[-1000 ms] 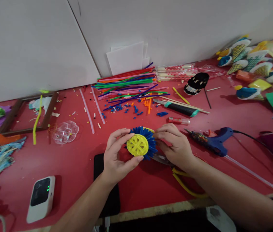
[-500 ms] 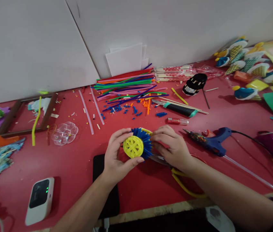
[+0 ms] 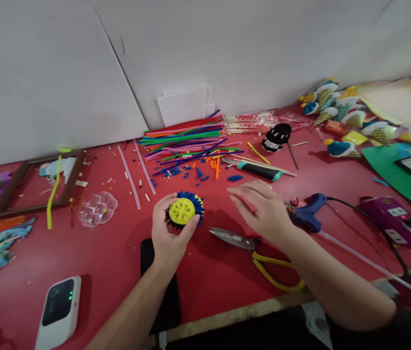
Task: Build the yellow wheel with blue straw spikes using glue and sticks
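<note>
While the left hand [image 3: 167, 238] has its thumb and fingers clamped round the edge of a yellow-and-blue disc [image 3: 182, 211], the right hand [image 3: 265, 209] is just off to the side with its fingers and thumb loosely apart. So the disc is up over the front middle of a red worktop [image 3: 213, 296], its spoked yellow face showing and a spiky blue fringe running round it. Right below the right hand there's a pair of scissors [image 3: 236, 239] with yellow handles, and a blue glue gun [image 3: 311, 211] sits just past that hand. Some black slab [image 3: 167, 311], pretty much a phone, lies partly under the left forearm. Further back you've got a green-and-black cutter [image 3: 260, 171], blue scraps [image 3: 176, 172] and a big pile of colourful fuzzy sticks [image 3: 183, 138]. Over on the left: a clear flower-shaped tray [image 3: 97, 209], a brown frame [image 3: 74, 180] and a white gadget [image 3: 59, 311] with green lights.
</note>
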### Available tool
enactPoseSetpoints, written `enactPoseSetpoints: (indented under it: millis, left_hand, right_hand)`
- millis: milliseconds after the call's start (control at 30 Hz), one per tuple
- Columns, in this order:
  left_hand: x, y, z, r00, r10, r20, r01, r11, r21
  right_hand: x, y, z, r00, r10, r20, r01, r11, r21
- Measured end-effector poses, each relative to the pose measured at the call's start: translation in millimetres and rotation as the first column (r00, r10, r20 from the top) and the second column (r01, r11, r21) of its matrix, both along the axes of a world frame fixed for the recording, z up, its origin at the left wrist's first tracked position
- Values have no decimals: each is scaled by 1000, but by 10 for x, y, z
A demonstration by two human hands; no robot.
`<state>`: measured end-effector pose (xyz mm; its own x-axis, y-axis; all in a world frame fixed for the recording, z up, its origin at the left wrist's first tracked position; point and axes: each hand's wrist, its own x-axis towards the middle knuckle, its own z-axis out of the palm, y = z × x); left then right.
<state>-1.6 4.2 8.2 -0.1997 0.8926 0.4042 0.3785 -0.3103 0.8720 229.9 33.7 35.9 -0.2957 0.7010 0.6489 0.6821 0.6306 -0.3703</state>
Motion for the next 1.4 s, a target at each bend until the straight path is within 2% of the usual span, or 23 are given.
enactPoseSetpoints:
  millis: [167,267,367,433,467,500,533,633,700,800,933,1033,1100,1167,1233,1300,1333,1400]
  left_hand:
    - [1,29,-30,999,6,40,-5,999,-40]
    - [19,32,-33,999,-12,44,16,996,-88]
    - [40,36,-32,997,-34,76,43,992,-119]
    - [50,41,-33,993,-47,110,59,993,-107]
    - [53,44,-34,990,-55,129,67,993,-95]
    - [55,47,-36,987,-63,145,76,994,-84]
    - [56,52,-38,985,-72,159,84,994,-73]
    - [49,67,-45,979,-94,184,101,994,-30]
    - [35,75,-44,977,-103,188,105,995,-1]
    - [8,79,-34,977,-117,176,114,993,25]
    - [2,65,-46,976,-127,176,124,992,27]
    - [36,52,-55,976,-134,174,129,991,39]
    - [44,62,-8,981,-101,168,91,993,68]
    - [-3,86,113,983,-36,180,20,996,91]
    - [-125,91,295,980,31,198,-48,995,83]
    - [-302,18,477,997,49,62,-51,998,30]
    - [-394,-64,543,997,23,-69,-27,997,-66]
    - [-541,-319,583,927,-82,-365,-16,966,-260]
  right_hand:
    - [278,-57,463,987,-105,125,111,993,-38]
    - [707,-7,556,924,-154,351,222,962,-161]
    - [1291,30,419,771,-95,630,399,843,-361]
    - [1628,-11,249,679,-66,731,517,750,-412]
    - [1750,-50,156,660,-73,748,551,724,-416]
    - [1837,-96,64,669,-91,738,553,725,-411]
    - [1890,-144,-26,704,-117,701,522,754,-399]
    - [1914,-262,-257,827,-169,537,384,867,-319]
    - [1905,-291,-363,872,-174,457,326,904,-277]
    - [1974,-250,-440,890,-200,411,325,909,-261]
    - [2182,-89,-430,871,-278,406,399,881,-255]
    - [2267,28,-361,857,-310,412,434,866,-249]
    - [2231,65,-269,842,-343,417,465,853,-236]
    - [2108,59,-130,824,-392,410,502,840,-205]
    - [1908,19,37,811,-446,379,534,829,-167]
    - [1650,-46,188,818,-473,327,538,831,-144]
    - [1506,-85,240,833,-459,309,517,845,-139]
    - [1199,-179,270,886,-395,244,434,892,-130]
